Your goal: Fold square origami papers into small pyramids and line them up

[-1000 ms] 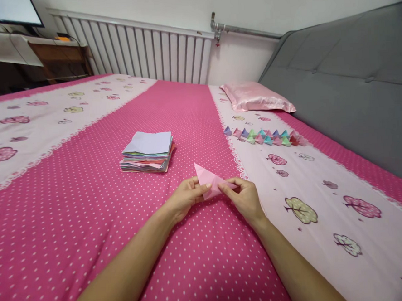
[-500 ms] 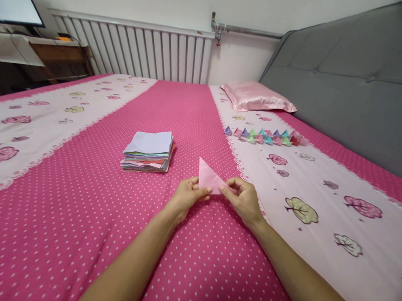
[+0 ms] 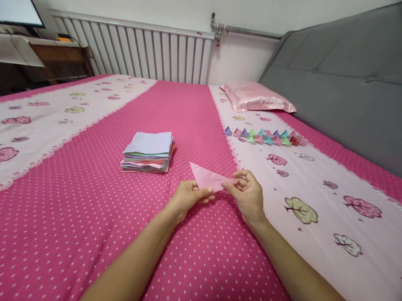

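A pink sheet of origami paper (image 3: 207, 179), folded into a triangle with a crease across it, is held just above the bed. My left hand (image 3: 187, 197) pinches its lower left edge, thumb in front and fingers behind. At the right corner my right hand (image 3: 247, 194) grips the paper between thumb and fingers. Left of the hands lies a stack of square coloured paper (image 3: 148, 143), a pale lilac sheet on top. Several small folded paper pieces (image 3: 268, 140) in mixed colours stand in rows beyond my right hand.
The bed (image 3: 99, 211) has a pink dotted and white tree-print cover. A pink pillow (image 3: 257, 97) lies near the grey headboard (image 3: 346, 69) at right. Behind are a white radiator (image 3: 140, 47) and a pipe (image 3: 248, 30); a desk with a monitor (image 3: 13, 12) stands far left.
The pink paper has turned anticlockwise, its top point now lower and further left. My right hand has moved slightly up and right with its corner; my left hand has barely moved.
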Available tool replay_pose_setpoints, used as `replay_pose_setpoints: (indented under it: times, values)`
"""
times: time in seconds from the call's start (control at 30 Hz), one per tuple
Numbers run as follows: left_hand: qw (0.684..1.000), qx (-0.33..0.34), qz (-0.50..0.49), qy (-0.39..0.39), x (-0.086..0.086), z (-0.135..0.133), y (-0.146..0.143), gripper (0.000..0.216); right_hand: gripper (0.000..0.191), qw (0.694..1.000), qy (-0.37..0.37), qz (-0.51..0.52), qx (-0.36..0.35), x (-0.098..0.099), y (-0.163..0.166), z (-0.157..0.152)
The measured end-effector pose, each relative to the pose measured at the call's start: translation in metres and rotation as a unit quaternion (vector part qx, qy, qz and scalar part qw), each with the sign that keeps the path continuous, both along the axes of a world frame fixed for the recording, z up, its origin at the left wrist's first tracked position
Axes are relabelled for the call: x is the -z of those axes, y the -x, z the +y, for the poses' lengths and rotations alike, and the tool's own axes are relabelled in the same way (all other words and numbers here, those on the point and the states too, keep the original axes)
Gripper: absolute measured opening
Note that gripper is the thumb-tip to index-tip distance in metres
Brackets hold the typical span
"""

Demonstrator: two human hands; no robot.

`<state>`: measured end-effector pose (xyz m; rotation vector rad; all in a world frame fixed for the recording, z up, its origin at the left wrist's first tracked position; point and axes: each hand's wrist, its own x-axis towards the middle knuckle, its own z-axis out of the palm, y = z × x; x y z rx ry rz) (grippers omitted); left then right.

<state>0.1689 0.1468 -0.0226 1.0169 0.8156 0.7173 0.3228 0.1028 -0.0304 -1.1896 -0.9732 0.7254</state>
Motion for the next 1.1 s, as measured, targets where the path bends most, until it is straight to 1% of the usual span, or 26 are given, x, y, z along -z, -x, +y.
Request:
replay_pose_setpoints:
  times: [0.1,0.17,0.2,0.3,0.37,0.47,0.57,0.73,0.83,0.93,1.1]
  values:
    - [0.999,0.030,0.018,-0.018,0.001,-0.001,0.001,0.030,0.040,1.000,0.001,0.018,0.014,-0.003,0.000,-0.001]
    - [0.999,0.029,0.012,-0.026,0.002,-0.002,0.001,0.031,0.041,0.999,0.008,0.036,0.000,-0.004,0.002,-0.002]
    - [0.999,0.024,0.008,-0.029,0.002,-0.002,0.001,0.032,0.039,0.999,0.016,0.043,-0.023,-0.004,0.003,-0.002]
    - [0.999,0.009,-0.009,-0.040,0.001,-0.002,0.000,0.032,0.030,0.991,0.050,0.036,-0.117,-0.001,0.008,-0.004]
    - [0.999,0.003,-0.015,-0.046,0.000,-0.002,-0.001,0.032,0.027,0.986,0.072,0.012,-0.149,0.001,0.010,-0.004]
    - [0.999,0.009,-0.017,-0.046,-0.002,-0.003,-0.001,0.033,0.025,0.988,0.085,-0.031,-0.122,0.005,0.010,-0.004]
    - [0.999,0.022,-0.017,-0.044,-0.005,-0.004,-0.001,0.032,0.026,0.991,0.082,-0.048,-0.097,0.005,0.008,-0.004]
    - [0.999,0.030,-0.012,-0.040,-0.006,-0.004,-0.001,0.033,0.024,0.994,0.064,-0.045,-0.080,0.002,0.008,-0.005]
    - [0.999,0.033,-0.011,-0.035,-0.005,-0.004,-0.001,0.035,0.023,0.997,0.046,-0.044,-0.046,-0.003,0.006,-0.005]
    - [0.999,0.021,-0.006,-0.028,-0.003,-0.003,0.000,0.034,0.023,0.999,0.024,-0.036,-0.009,-0.006,0.003,-0.004]
    - [1.000,0.019,-0.010,-0.016,-0.002,-0.003,0.000,0.030,0.020,1.000,0.006,-0.008,0.030,-0.008,-0.004,-0.003]
